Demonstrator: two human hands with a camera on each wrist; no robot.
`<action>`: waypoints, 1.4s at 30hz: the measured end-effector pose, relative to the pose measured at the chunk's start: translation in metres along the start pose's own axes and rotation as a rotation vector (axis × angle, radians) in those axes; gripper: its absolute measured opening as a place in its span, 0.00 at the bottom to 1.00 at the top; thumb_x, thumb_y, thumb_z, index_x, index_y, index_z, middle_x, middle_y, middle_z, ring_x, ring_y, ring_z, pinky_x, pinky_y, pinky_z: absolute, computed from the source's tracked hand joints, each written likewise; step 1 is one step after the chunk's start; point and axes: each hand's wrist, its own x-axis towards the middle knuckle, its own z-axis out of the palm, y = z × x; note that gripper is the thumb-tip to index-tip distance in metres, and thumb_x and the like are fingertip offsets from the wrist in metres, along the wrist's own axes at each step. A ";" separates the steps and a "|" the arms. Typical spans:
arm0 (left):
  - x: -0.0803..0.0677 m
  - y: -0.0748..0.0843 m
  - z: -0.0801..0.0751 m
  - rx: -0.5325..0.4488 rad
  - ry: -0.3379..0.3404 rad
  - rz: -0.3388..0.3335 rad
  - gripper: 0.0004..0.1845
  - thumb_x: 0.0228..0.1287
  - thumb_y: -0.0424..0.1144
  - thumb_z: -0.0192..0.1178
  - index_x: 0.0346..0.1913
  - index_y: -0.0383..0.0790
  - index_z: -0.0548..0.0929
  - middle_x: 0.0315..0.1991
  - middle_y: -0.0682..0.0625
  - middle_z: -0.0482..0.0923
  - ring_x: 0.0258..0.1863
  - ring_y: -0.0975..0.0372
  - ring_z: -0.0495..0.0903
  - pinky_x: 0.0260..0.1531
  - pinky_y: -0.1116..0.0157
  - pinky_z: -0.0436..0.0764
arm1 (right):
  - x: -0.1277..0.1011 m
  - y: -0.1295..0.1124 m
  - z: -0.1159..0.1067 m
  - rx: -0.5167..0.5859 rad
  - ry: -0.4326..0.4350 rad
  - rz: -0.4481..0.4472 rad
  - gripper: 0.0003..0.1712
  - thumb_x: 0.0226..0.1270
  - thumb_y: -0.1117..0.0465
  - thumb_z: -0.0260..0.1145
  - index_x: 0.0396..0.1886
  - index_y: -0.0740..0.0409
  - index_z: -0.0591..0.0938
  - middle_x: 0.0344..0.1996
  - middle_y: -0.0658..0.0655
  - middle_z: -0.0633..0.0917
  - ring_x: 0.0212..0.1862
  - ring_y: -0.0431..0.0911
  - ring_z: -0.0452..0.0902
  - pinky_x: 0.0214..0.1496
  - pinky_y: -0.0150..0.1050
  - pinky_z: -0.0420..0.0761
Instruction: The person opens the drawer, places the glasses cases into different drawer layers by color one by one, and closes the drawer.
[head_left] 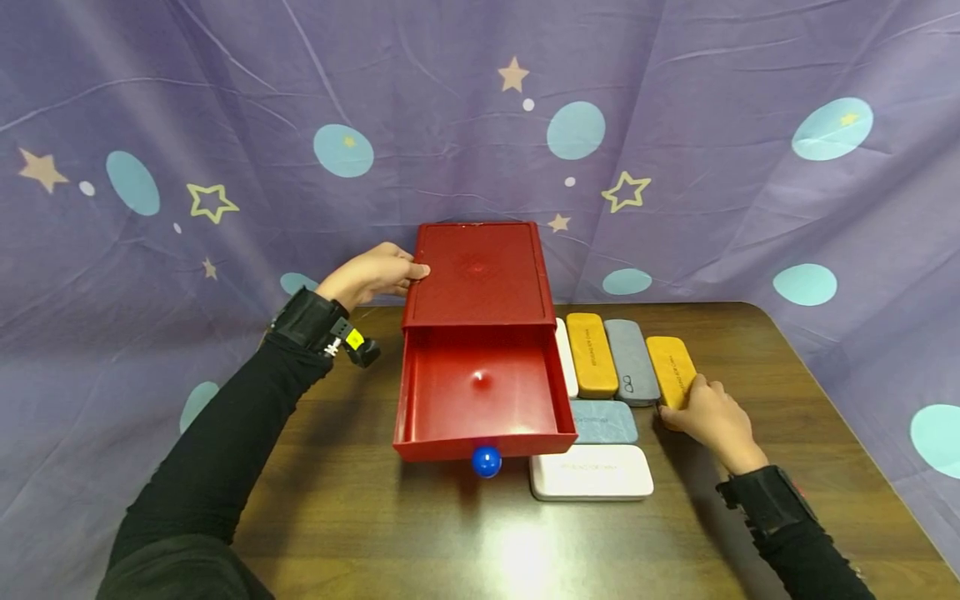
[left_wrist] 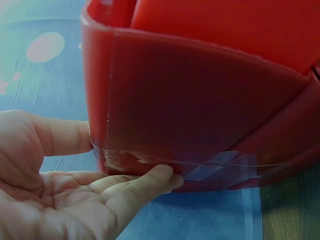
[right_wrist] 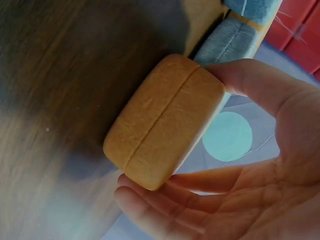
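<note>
A red drawer box stands on the table with its drawer pulled out and nothing inside it. A blue ball knob sits on the drawer front. My left hand holds the box at its left side, thumb and fingers about an edge in the left wrist view. Over at the right, my right hand grips the near end of a yellow glasses case between thumb and fingers. In the right wrist view the end of this case shows its seam.
Beside the held case lie a grey glasses case, another yellow case and a white one, partly hidden by the box. Nearer are a light blue case and a white case. A patterned purple curtain hangs behind the table.
</note>
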 end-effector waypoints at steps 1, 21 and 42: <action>0.000 0.000 0.000 -0.001 0.003 0.001 0.23 0.80 0.36 0.49 0.67 0.20 0.70 0.55 0.41 0.76 0.64 0.47 0.75 0.70 0.52 0.74 | 0.000 0.000 0.000 -0.002 0.002 0.010 0.43 0.59 0.45 0.72 0.50 0.82 0.68 0.36 0.75 0.74 0.34 0.62 0.74 0.28 0.52 0.75; 0.001 0.000 0.002 -0.011 0.000 0.006 0.23 0.80 0.36 0.49 0.66 0.19 0.69 0.54 0.40 0.76 0.63 0.48 0.76 0.70 0.52 0.74 | 0.015 -0.002 0.009 0.007 -0.070 0.199 0.58 0.57 0.43 0.75 0.60 0.88 0.57 0.45 0.83 0.69 0.50 0.76 0.72 0.39 0.63 0.78; 0.001 -0.001 0.001 -0.009 0.017 -0.006 0.24 0.80 0.36 0.49 0.68 0.19 0.68 0.56 0.40 0.75 0.65 0.47 0.75 0.70 0.53 0.74 | 0.019 0.006 -0.007 0.015 -0.123 0.164 0.51 0.59 0.43 0.74 0.57 0.84 0.62 0.43 0.82 0.73 0.46 0.73 0.70 0.40 0.60 0.75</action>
